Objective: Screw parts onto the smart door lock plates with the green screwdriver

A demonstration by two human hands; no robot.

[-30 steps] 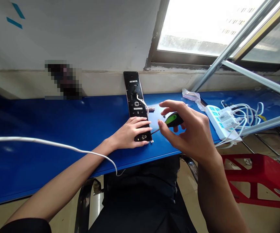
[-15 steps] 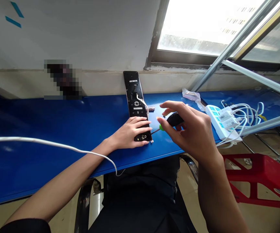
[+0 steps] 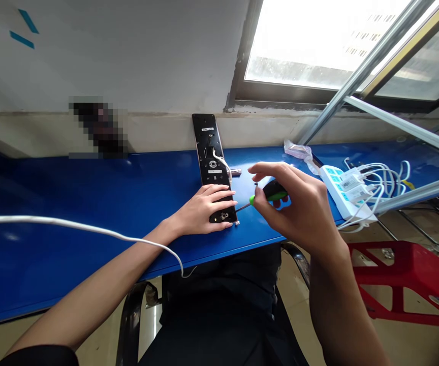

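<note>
A long black door lock panel (image 3: 205,142) lies back side up on the blue table, with white cable and small fittings along its back. Its metal lever handle (image 3: 236,172) sticks out to the right. My left hand (image 3: 204,208) is laid over the near end of the panel, fingers across it and gripping it at the edges. In my right hand (image 3: 299,206) is a screwdriver (image 3: 275,189) with a black and green handle, held between thumb and fingers. The shaft points left and its tip meets the panel's right side by my left fingertips; the exact contact is hidden.
White power strip (image 3: 341,190) with plugged chargers and tangled cables stands at the right, near a crumpled plastic bag (image 3: 299,151). A white cable (image 3: 90,226) crosses above my left forearm. Metal bars (image 3: 402,122) slant at the right, above a red stool (image 3: 413,279).
The screwdriver handle has turned in my right hand, and more green shows on it. My right thumb has shifted along the handle. My left hand and the panel keep their places.
</note>
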